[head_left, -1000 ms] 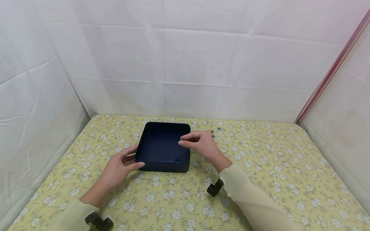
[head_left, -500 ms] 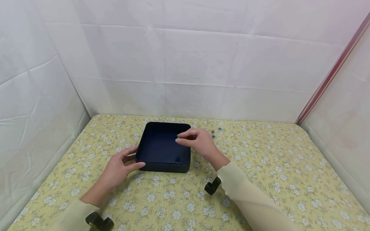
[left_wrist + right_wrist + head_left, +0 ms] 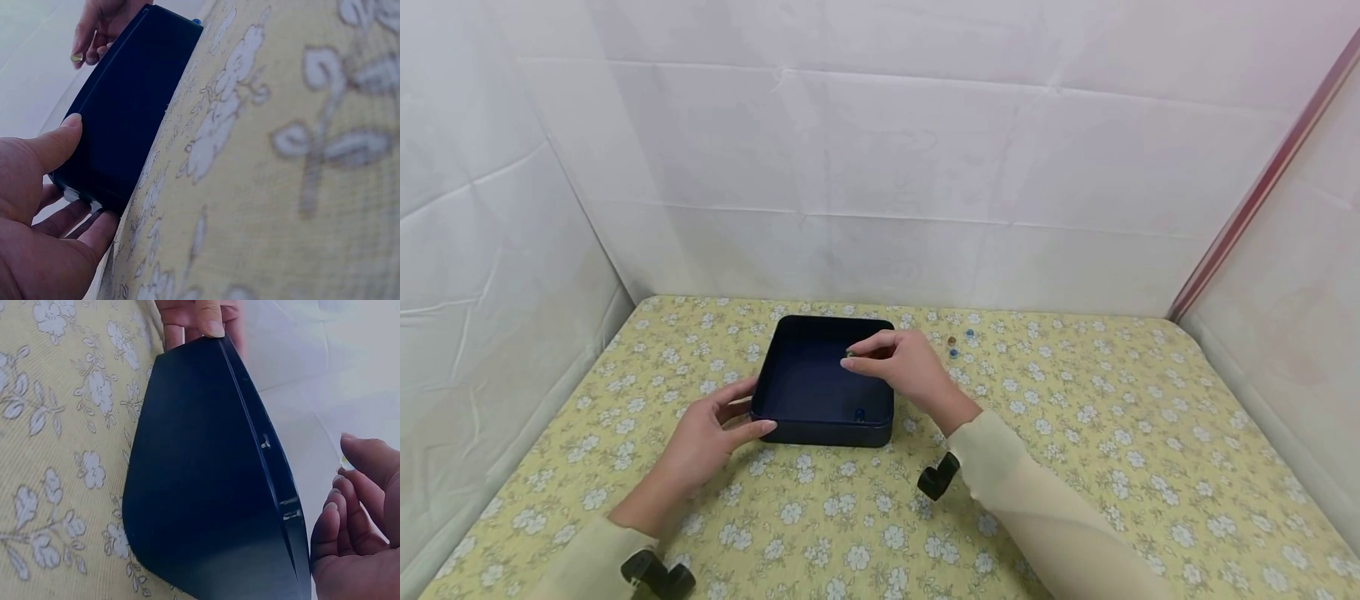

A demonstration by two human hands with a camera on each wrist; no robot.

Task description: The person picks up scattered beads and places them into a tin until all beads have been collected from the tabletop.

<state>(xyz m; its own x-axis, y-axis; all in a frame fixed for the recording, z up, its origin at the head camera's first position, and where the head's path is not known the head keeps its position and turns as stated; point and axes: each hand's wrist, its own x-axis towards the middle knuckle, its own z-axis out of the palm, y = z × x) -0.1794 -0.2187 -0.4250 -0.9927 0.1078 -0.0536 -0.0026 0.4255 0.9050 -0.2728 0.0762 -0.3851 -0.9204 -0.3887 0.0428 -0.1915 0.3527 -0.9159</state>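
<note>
A dark blue square box, open at the top, sits on the flowered cloth. My left hand grips its near left corner, thumb on the front wall and fingers along the left side. My right hand is over the box's right half, pinching a small glassy marble between thumb and fingertips. Yellowish and clear in the left wrist view, that marble is mostly covered by the fingers. Inside the box, near its front right corner, lies a blue marble.
Behind the right hand, on the cloth, lie two blue marbles, the far one and the near one, and an orange-brown marble. White sheets enclose the table at the back and sides.
My right hand has moved left, from the box's right edge further over its inside, still pinching the marble. The left hand and box have stayed put.
</note>
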